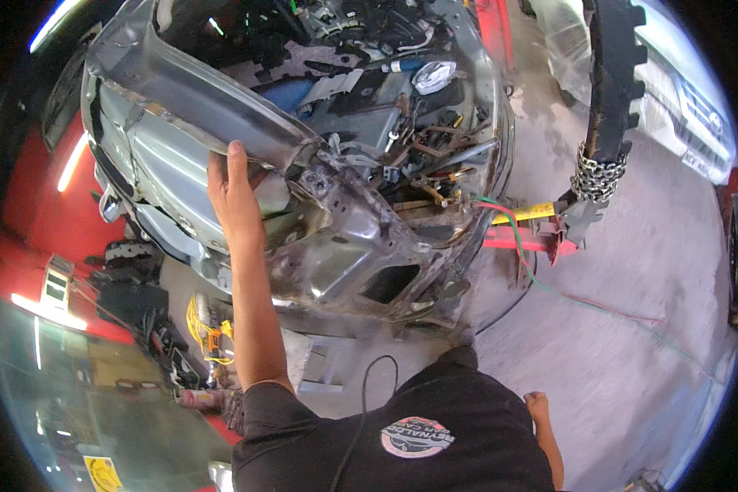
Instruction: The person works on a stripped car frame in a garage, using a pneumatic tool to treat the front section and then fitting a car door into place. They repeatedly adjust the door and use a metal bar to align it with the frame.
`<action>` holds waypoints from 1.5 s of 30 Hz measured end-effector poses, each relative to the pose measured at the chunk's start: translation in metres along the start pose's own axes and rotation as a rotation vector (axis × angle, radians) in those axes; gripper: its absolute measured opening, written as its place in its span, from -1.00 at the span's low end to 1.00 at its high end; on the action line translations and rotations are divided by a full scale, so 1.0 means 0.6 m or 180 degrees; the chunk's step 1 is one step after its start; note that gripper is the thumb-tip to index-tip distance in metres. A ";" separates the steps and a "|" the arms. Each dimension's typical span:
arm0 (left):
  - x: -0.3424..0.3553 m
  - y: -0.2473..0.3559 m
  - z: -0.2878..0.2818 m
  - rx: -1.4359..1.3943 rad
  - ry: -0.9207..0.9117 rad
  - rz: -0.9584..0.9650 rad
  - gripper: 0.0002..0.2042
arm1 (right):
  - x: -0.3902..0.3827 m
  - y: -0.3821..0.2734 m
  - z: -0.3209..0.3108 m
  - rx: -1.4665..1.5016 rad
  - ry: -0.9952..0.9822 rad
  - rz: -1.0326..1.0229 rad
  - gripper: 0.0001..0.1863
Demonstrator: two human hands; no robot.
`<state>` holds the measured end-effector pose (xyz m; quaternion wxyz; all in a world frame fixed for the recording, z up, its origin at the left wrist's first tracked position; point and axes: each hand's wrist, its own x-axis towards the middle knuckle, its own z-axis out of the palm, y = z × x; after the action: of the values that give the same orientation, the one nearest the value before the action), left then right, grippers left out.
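My left hand (236, 201) reaches up to a bare grey metal car body (213, 98), its fingers stretched out against the panel along the lower edge of the opening. Part of that hand's fingers is hidden by the panel's lip. To the right of it the corner of the body (328, 246) is rusty and scuffed, with a dark rectangular hole (390, 284) lower down. My right hand (537, 403) hangs beside my body, away from the car, with its fingers curled in. Nothing shows in it.
Tools and metal parts (426, 156) lie inside the car body, near a white cloth (435, 77). A toothed post (611, 82) wrapped in chain (597, 174) stands at right. Red and green hoses (566, 293) cross the floor. A yellow cord (197, 321) lies at left.
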<state>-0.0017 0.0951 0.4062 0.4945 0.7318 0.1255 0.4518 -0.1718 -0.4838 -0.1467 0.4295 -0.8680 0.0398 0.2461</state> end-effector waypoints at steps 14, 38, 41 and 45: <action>-0.002 0.013 0.007 0.0190 0.0437 -0.0282 -0.59 | 0.361 -0.019 -0.057 0.0184 -0.0383 -0.0235 -0.74; 0.018 0.061 0.061 0.0881 0.0779 -0.0807 -0.73 | 0.621 -0.014 -0.302 -0.0130 -0.1432 -0.0119 -0.73; 0.016 0.060 0.063 0.0939 0.0758 -0.0818 -0.74 | 0.612 -0.007 -0.270 -0.0106 -0.1588 0.0089 -0.74; 0.014 0.052 0.050 0.0945 0.0869 -0.0797 -0.71 | 0.584 -0.012 -0.245 -0.0205 -0.1891 0.0147 -0.75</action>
<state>0.0182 0.0672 0.4334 0.4121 0.7074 0.3460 0.4584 0.1946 -0.5419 -0.2283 0.3889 -0.7700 -0.0757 0.5001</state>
